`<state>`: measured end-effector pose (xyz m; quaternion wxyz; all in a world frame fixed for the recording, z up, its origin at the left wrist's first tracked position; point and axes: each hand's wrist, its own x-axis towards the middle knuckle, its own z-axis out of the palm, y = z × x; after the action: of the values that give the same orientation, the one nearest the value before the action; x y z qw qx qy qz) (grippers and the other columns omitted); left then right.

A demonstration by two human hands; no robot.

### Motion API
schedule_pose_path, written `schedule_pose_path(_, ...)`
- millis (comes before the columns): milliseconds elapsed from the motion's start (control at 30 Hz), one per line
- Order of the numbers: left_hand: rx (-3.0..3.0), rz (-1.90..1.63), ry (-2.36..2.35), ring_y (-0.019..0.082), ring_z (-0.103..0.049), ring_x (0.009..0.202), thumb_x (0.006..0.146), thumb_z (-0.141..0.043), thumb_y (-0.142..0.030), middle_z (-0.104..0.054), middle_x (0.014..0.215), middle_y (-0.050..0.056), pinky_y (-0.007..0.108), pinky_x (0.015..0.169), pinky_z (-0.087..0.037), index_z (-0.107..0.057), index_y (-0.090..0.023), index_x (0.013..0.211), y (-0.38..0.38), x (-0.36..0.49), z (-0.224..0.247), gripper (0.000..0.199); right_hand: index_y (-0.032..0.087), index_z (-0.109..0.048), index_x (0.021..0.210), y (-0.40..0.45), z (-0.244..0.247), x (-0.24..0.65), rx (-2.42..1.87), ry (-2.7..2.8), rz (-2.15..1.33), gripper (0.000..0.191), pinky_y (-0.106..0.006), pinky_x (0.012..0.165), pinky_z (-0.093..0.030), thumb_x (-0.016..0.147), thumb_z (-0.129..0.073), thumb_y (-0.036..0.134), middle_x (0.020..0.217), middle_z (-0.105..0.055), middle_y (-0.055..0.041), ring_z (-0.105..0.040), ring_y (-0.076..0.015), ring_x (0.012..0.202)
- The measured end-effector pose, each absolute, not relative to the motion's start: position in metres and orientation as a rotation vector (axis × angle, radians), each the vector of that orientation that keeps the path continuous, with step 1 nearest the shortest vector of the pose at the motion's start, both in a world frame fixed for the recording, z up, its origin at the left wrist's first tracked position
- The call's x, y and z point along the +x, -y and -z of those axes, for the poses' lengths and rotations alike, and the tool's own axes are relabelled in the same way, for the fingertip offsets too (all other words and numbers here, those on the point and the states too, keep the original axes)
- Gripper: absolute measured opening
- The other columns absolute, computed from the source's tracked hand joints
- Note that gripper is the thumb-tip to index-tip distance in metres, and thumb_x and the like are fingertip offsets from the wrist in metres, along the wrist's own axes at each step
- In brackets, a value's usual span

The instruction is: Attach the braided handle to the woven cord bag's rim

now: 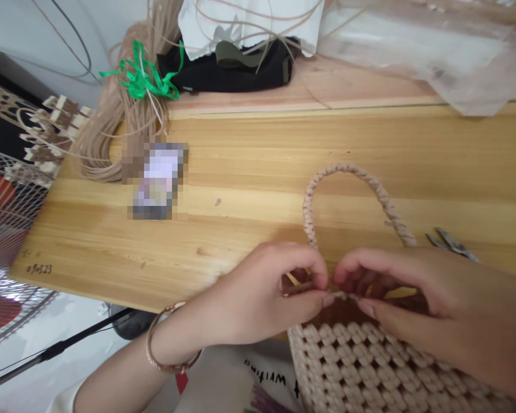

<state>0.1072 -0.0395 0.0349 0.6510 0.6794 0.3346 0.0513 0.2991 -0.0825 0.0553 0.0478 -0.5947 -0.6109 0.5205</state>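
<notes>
A beige woven bag lies at the lower right, its braided handle arching away over the wooden table. Above the bag's opening, my left hand pinches a thin beige cord between thumb and fingers. Close to it on the right, my right hand is closed, its thumb and fingertips at the other part of the same cord. The fingertips of both hands are a short gap apart. A bracelet circles my left wrist.
On the wooden table lie a blurred phone, a coil of beige cord with green ties, and cutters. Behind are a black pouch and plastic wrapping. A fan stands left.
</notes>
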Motion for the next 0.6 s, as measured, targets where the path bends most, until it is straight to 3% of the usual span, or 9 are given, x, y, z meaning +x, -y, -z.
schedule_pose_path(200,1.402,-0.133,-0.770,0.008,-0.056,0.069,0.079,-0.057,-0.014,-0.057,0.077,-0.004,0.018,0.059,-0.044,-0.048,-0.020,0.087,0.037,0.106,-0.032,0.013,0.031,-0.061,0.077,0.087,-0.045,0.305,-1.723,1.912,-1.495,0.021,-0.022,0.048,-0.049,0.073,-0.043,0.020,0.073,-0.070,0.0070,-0.066,-0.0132,0.061)
schedule_pose_path(600,1.284,-0.090,-0.736,0.008,-0.055,0.069,0.078,-0.052,-0.008,-0.056,0.079,-0.001,0.019,0.059,-0.042,-0.052,-0.016,0.081,0.034,0.103,-0.033,0.009,0.033,-0.063,0.076,0.084,-0.046,0.305,-1.744,1.919,-1.545,0.023,-0.022,0.049,-0.049,0.073,-0.043,0.022,0.069,-0.069,0.0095,-0.065,-0.0120,0.059)
